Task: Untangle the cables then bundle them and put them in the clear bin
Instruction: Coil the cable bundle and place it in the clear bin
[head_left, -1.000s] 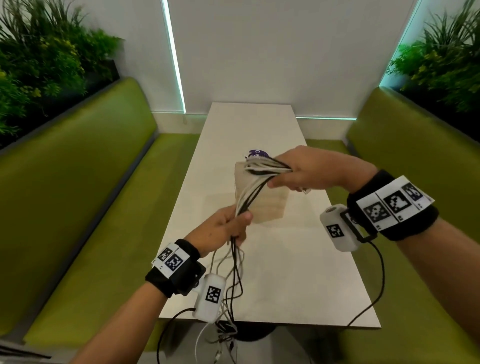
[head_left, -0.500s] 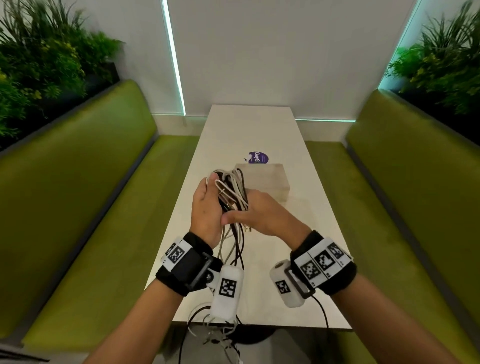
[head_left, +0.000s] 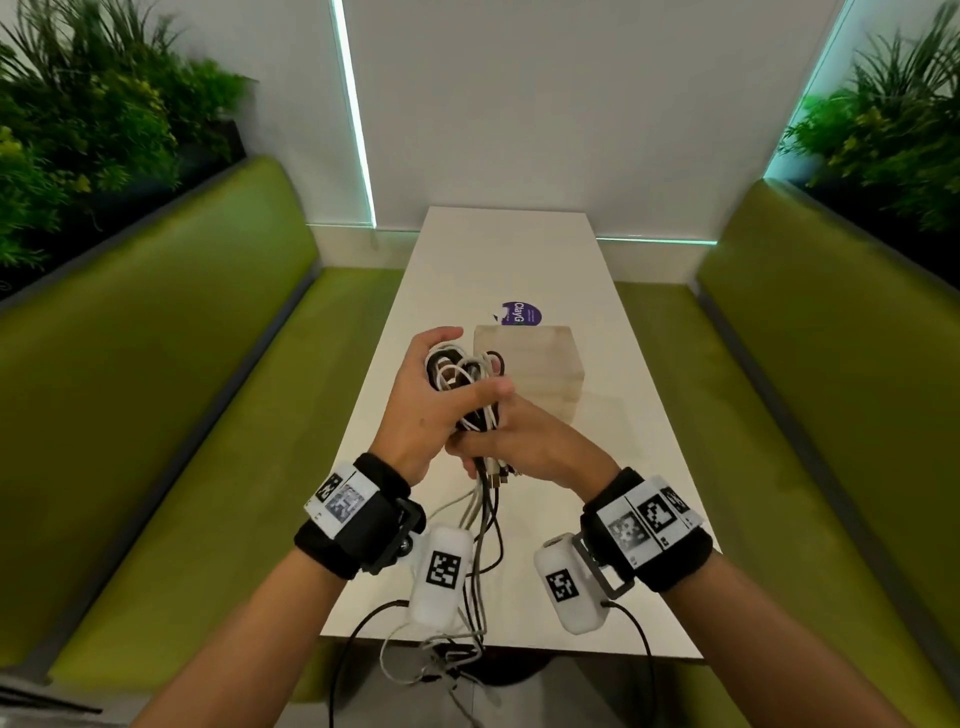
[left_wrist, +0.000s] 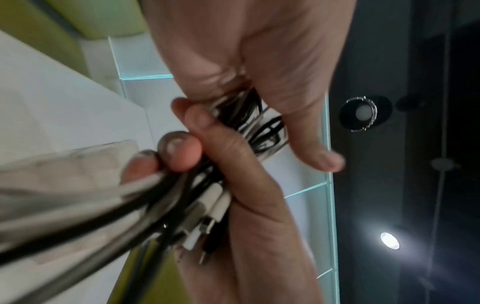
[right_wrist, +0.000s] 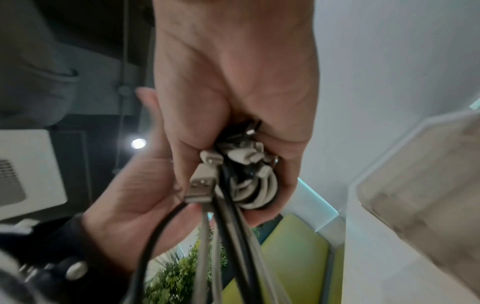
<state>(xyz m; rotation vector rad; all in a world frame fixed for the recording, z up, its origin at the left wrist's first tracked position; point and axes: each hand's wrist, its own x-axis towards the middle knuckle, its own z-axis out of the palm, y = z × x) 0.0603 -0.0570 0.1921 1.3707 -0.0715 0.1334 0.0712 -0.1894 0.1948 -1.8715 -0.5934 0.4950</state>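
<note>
A bunch of black and white cables (head_left: 464, 370) is folded into loops above the white table (head_left: 519, 249), just in front of the clear bin (head_left: 540, 364). My left hand (head_left: 431, 387) grips the looped top of the bunch, thumb across it. My right hand (head_left: 519, 439) is curled round the cables just below. In the left wrist view the right hand's fingers (left_wrist: 179, 152) wrap the cables (left_wrist: 202, 197). The right wrist view shows the loops (right_wrist: 255, 189) and a USB plug (right_wrist: 201, 185) in my right palm. Loose cable ends (head_left: 480, 551) hang past the table's near edge.
A purple round sticker (head_left: 519, 313) lies on the table behind the bin. Green benches (head_left: 208, 389) run along both sides of the table, with plants (head_left: 78, 130) above them. The bin's blurred wall (right_wrist: 428, 174) shows at the right of the right wrist view.
The hands were apart with the cables stretched up over the bin. My right hand came back to the left; both now hold the cables folded into a tighter bunch.
</note>
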